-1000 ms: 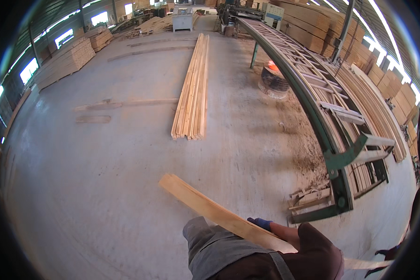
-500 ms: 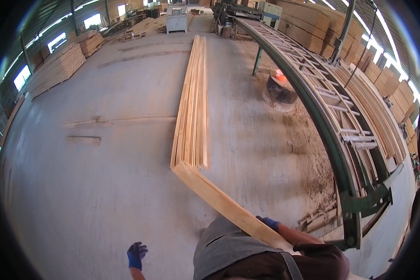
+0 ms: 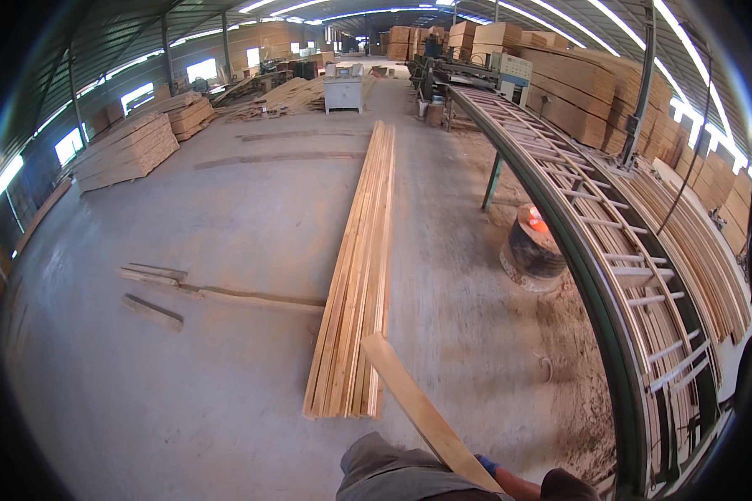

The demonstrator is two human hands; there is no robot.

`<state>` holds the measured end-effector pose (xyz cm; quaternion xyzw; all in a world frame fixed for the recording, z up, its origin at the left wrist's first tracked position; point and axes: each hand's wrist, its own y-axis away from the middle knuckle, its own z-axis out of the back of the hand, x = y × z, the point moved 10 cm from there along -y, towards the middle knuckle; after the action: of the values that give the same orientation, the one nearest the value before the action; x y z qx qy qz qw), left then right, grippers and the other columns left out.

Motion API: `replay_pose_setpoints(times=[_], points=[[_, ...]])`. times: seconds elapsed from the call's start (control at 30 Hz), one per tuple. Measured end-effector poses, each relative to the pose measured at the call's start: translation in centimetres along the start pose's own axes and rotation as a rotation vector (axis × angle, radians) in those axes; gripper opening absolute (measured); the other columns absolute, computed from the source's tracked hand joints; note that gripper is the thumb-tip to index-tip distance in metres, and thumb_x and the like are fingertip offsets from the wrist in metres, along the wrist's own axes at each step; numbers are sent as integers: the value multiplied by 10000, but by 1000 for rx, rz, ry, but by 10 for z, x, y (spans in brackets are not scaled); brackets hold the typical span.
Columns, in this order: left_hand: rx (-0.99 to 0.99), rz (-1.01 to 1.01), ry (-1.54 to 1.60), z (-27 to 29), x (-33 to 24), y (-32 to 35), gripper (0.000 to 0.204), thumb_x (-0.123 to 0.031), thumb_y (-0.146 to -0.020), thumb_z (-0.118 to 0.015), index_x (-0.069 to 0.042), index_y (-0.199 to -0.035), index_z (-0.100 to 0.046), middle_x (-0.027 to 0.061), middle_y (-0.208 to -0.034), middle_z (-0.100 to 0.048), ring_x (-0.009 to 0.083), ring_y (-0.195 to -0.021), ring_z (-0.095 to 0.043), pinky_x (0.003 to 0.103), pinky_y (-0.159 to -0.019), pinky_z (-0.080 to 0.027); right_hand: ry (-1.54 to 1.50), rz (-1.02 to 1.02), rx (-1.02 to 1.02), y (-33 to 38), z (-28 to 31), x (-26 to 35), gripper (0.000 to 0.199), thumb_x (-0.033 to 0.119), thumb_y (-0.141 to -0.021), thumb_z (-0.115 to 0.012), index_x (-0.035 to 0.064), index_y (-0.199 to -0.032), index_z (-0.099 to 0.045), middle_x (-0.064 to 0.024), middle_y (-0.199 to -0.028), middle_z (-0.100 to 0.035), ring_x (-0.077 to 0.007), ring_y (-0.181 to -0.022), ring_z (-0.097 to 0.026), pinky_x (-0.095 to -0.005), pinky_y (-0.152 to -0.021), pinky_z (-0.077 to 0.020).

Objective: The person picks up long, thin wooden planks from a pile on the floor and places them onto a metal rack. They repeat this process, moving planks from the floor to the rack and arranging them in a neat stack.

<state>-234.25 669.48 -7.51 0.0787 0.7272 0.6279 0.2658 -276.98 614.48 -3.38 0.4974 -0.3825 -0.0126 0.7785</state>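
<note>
A long pale plank (image 3: 422,409) slants up from the bottom edge of the view, its free end just over the near right corner of the stack of boards (image 3: 361,275) that lies lengthwise on the concrete floor (image 3: 184,384). The right hand (image 3: 486,464), in a blue glove, shows only as a sliver tucked against the lower right side of the plank; it seems to be under or around it, but whether the fingers are closed cannot be told. The left hand is out of the picture.

The stack runs straight away from the person, its near end cut square and close to the person's bent knee (image 3: 393,472). Left of the stack the floor lies broad and open, broken only by a few loose scraps of wood (image 3: 154,292), well apart from the stack. Right of the stack a bare strip of floor runs to a long green metal conveyor frame (image 3: 593,275), which curves along that whole side. A dark round drum (image 3: 532,250) stands between the stack and the frame, nearer the frame. Sawdust (image 3: 576,351) is heaped along the foot of the frame. Beyond the stack's far end stands a grey machine (image 3: 343,88).
</note>
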Motion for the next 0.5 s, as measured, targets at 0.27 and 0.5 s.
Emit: replay_pose_setpoints(times=[0.27, 0.5], points=[[-13, 83, 8, -95, -127, -107, 402, -502, -912, -637, -124, -1050, -640, 116, -911, -722, 270, -713, -687, 372, -503, -445, 2, -71, -54, -105, 102, 101, 494, 540, -1004, -416, 150, -1195, -653, -120, -1050, -706, -236, -926, -660, -402, -812, -509], [117, -451, -327, -323, -495, -172, 380, -439, -961, -560, -105, -1126, -639, 137, -965, -735, 265, -768, -719, 352, -653, -519, -15, -90, -120, -180, 186, 207, 504, 544, -1003, -415, 141, -1183, -659, -119, -1040, -708, -233, -917, -660, -402, -810, -510]])
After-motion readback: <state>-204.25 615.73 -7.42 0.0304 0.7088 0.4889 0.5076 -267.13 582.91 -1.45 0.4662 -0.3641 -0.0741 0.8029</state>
